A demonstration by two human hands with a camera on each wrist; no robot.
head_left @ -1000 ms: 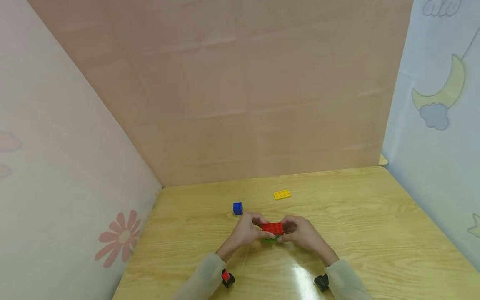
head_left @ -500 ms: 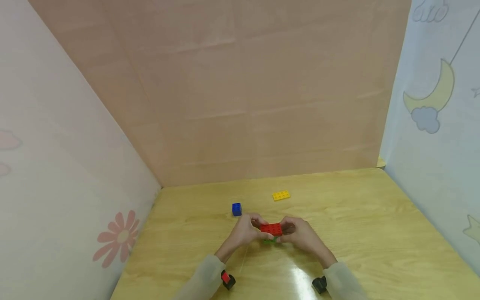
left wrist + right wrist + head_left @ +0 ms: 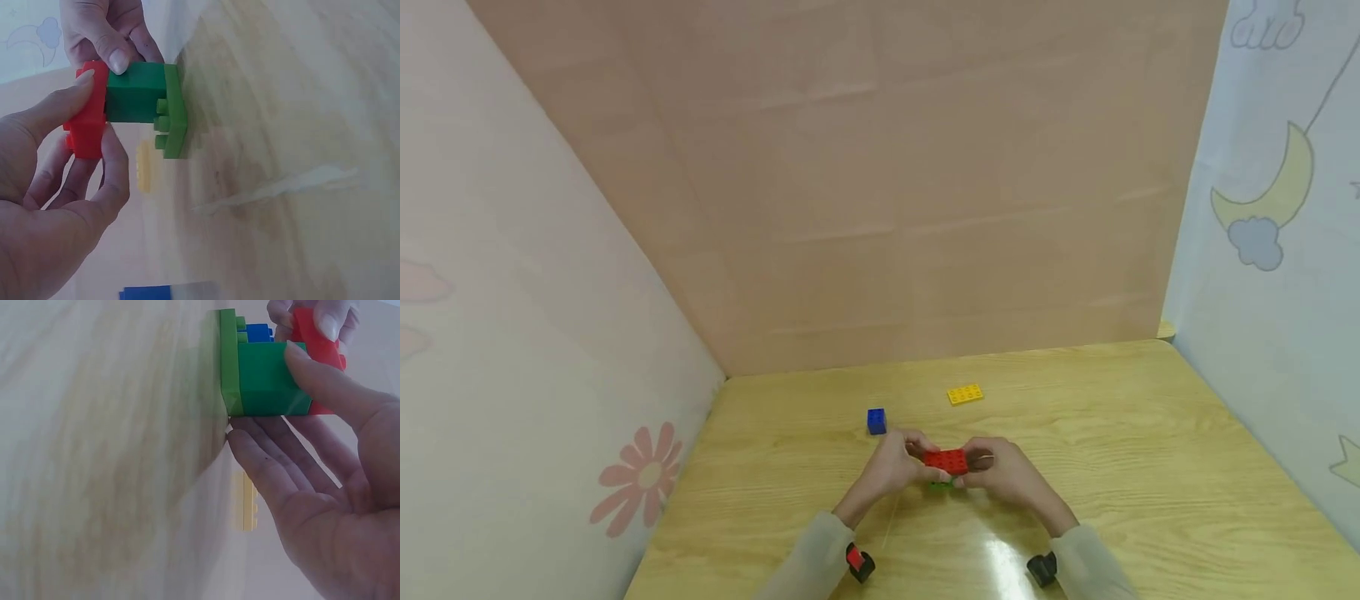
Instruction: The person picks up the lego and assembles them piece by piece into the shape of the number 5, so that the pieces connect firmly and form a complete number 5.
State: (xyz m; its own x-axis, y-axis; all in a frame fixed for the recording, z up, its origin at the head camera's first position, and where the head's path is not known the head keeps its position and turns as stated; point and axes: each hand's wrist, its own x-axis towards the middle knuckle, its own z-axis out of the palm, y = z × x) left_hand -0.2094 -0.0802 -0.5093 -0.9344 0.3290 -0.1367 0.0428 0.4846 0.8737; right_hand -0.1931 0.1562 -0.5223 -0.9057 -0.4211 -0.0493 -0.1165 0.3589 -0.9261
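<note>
My left hand [image 3: 897,463] pinches a red toy building brick [image 3: 946,461] between thumb and fingers. Directly under the red brick sits a dark green block [image 3: 136,94], standing on one end of a light green plate brick [image 3: 175,115]. The dark green block is held by my right hand [image 3: 1003,471], with the thumb on one side and fingers on the other. In the right wrist view the red brick [image 3: 315,347] lies flush against the green block [image 3: 272,380]. The light green plate [image 3: 229,362] is close over the table, its free studs showing on the left hand's side.
Behind the left hand stands a blue brick [image 3: 876,422] on the wooden table [image 3: 775,450]. A flat yellow plate brick [image 3: 965,394] lies farther back. A tan backdrop rises behind the table, with pale walls at both sides.
Both hands keep their hold on the red and green bricks with hardly any movement. The whole head view shifts slightly.
</note>
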